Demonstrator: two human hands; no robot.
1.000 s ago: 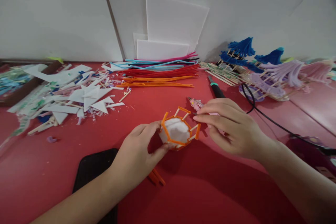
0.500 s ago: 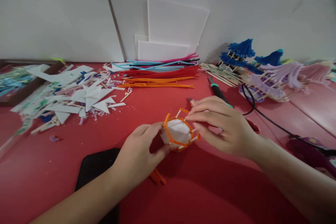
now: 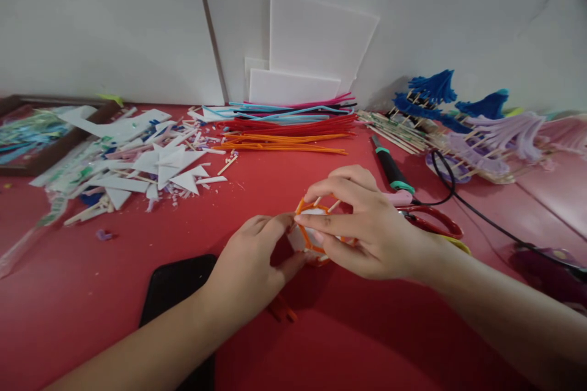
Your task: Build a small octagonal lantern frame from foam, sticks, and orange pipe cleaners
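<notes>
A small white foam-board piece (image 3: 297, 239), framed by short pale sticks and an orange pipe cleaner (image 3: 306, 236), sits between my hands above the red table. My left hand (image 3: 245, 259) grips its left side with thumb and fingers. My right hand (image 3: 371, 223) reaches across the top, its fingertips closed on the orange pipe cleaner at the upper left of the rim. Those fingers hide much of the piece's middle and right side. Cut orange pipe cleaner ends (image 3: 283, 308) lie just below my left hand.
Behind the hands lie bundled pipe cleaners (image 3: 284, 127) and sticks (image 3: 398, 134). Foam scraps (image 3: 169, 165) spread at left; a phone (image 3: 177, 284) lies under my left forearm. To the right are a black-handled cutter (image 3: 389, 165), red-handled scissors (image 3: 435, 220), a cable (image 3: 486, 212) and finished models (image 3: 495, 140).
My right hand has moved left across the piece, from its right edge to the upper-left rim. My left hand keeps its hold. The scissors handles now show, and the view has shifted slightly.
</notes>
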